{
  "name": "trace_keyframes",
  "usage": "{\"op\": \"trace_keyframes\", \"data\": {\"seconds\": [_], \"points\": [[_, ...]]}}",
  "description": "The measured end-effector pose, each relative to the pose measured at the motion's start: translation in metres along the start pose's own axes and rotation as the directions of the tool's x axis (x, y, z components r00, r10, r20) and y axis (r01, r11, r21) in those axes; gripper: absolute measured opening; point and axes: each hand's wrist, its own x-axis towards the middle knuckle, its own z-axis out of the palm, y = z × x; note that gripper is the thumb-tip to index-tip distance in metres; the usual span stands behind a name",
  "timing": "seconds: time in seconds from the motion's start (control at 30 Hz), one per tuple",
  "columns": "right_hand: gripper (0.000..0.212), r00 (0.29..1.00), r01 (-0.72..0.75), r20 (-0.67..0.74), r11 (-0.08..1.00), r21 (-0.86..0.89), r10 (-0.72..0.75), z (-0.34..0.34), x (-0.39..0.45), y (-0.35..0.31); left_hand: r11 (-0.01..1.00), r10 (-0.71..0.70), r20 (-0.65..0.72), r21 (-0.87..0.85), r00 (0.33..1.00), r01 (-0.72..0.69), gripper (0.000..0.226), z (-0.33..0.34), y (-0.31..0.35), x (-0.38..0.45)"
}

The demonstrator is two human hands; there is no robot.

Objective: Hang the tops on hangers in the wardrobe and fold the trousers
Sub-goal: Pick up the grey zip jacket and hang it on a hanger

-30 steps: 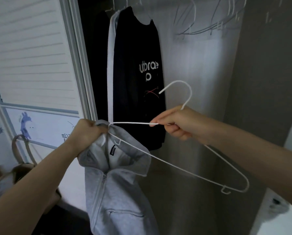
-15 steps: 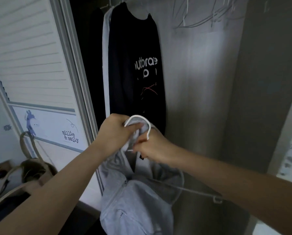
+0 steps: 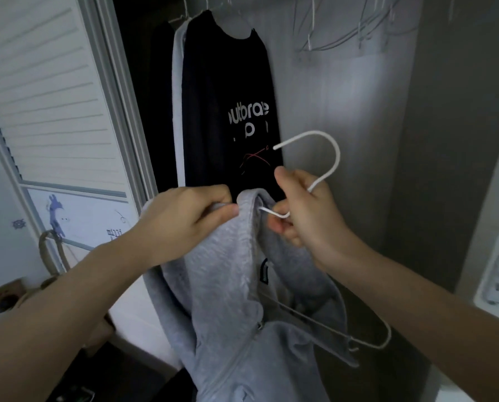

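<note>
A grey zip-up hoodie (image 3: 236,309) hangs in front of the open wardrobe. My left hand (image 3: 184,219) grips its collar at the top left. My right hand (image 3: 306,210) holds the neck of a white wire hanger (image 3: 334,158), whose hook curves up above my fingers. One hanger arm runs under the hoodie's collar; the other arm sticks out at the lower right, bare. A black printed top (image 3: 231,111) hangs inside the wardrobe behind my hands, with a white garment (image 3: 178,111) beside it.
Several empty wire hangers (image 3: 355,33) hang on the rail at the upper right. A white louvred door (image 3: 48,97) stands at the left, with a brown bag (image 3: 51,256) below it. The wardrobe's grey side wall (image 3: 451,140) is at the right.
My right hand has lifted the hanger's hook up and to the right, out from the collar. One hanger arm now sits inside the hoodie. My left hand has kept its grip on the collar.
</note>
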Motion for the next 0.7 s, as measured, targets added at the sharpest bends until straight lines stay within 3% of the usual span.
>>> {"op": "trace_keyframes", "data": {"seconds": [0.1, 0.2, 0.33, 0.4, 0.5, 0.6, 0.67, 0.7], "points": [[0.036, 0.992, 0.12, -0.029, 0.989, -0.082, -0.122, -0.007, 0.013, 0.006, 0.993, -0.006, -0.102, 0.12, 0.995, 0.018, 0.051, 0.01, 0.003, -0.002], [0.03, 0.967, 0.188, -0.124, 0.95, -0.249, -0.223, -0.017, 0.033, 0.014, 0.975, -0.092, -0.226, 0.179, 0.97, 0.134, 0.058, 0.017, 0.003, -0.005], [0.009, 0.873, 0.275, -0.233, 0.828, -0.488, -0.428, -0.041, 0.043, 0.033, 0.938, -0.294, -0.3, 0.091, 0.907, 0.335, 0.057, 0.01, -0.021, -0.019], [0.025, 0.851, 0.235, -0.288, 0.809, -0.539, -0.439, -0.052, 0.04, 0.052, 0.927, -0.35, -0.322, 0.018, 0.88, 0.375, 0.052, 0.005, -0.031, -0.029], [0.029, 0.822, 0.179, -0.476, 0.936, -0.303, -0.311, -0.053, 0.038, 0.079, 0.912, -0.389, -0.353, -0.019, 0.851, 0.409, 0.052, -0.004, -0.041, -0.043], [0.024, 0.743, 0.039, -0.668, 0.999, -0.026, -0.046, -0.051, 0.044, 0.1, 0.908, -0.407, -0.391, -0.073, 0.825, 0.413, 0.055, -0.017, -0.044, -0.057], [0.017, 0.719, -0.157, -0.641, 0.961, 0.226, 0.268, -0.052, 0.046, 0.118, 0.912, -0.406, -0.406, -0.127, 0.819, 0.39, 0.05, -0.023, -0.045, -0.066], [0.022, 0.717, -0.275, -0.523, 0.876, 0.396, 0.462, -0.049, 0.043, 0.127, 0.911, -0.411, -0.405, -0.15, 0.816, 0.384, 0.048, -0.026, -0.046, -0.07]]}}
